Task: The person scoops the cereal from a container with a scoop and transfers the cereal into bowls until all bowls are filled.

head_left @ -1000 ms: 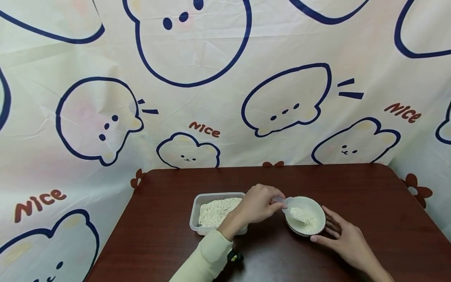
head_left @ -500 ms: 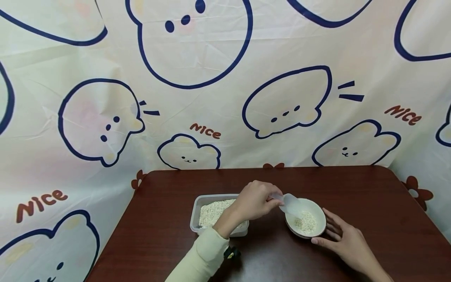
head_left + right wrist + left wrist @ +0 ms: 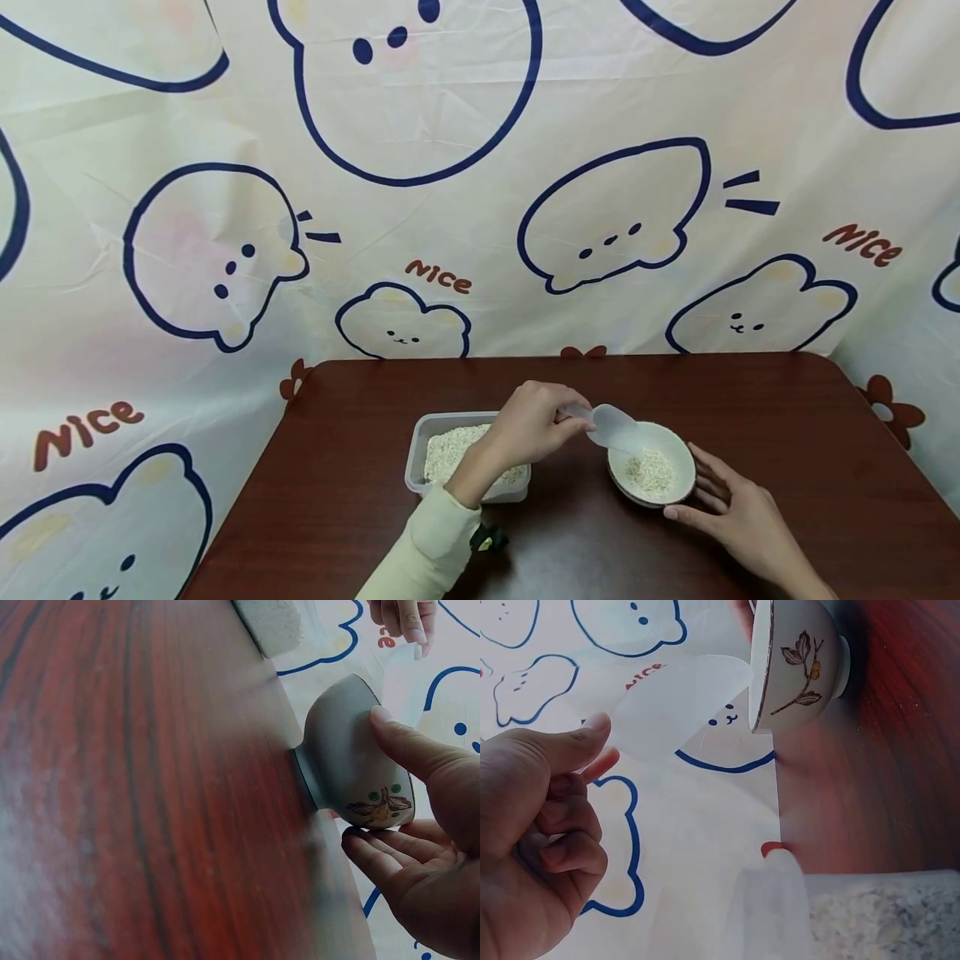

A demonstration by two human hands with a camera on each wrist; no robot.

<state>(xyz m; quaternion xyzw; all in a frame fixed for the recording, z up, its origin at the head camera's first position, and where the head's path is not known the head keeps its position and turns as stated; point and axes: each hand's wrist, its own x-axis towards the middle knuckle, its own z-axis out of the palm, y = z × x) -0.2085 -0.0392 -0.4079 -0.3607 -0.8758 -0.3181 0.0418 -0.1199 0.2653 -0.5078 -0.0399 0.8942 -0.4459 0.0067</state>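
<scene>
While the tub (image 3: 412,454) of flakes (image 3: 448,454) sits left on the table (image 3: 337,508), the left hand (image 3: 525,427) pinches the scoop (image 3: 617,428) by its handle, thumb against fingertip, other fingers curled. Scoop tilts down at the bowl's left rim; can't tell if touching. Bowl (image 3: 663,438) stands upright on the table, flakes inside. Right hand (image 3: 742,515) grips bowl's right side, thumb and fingers apart around it.
</scene>
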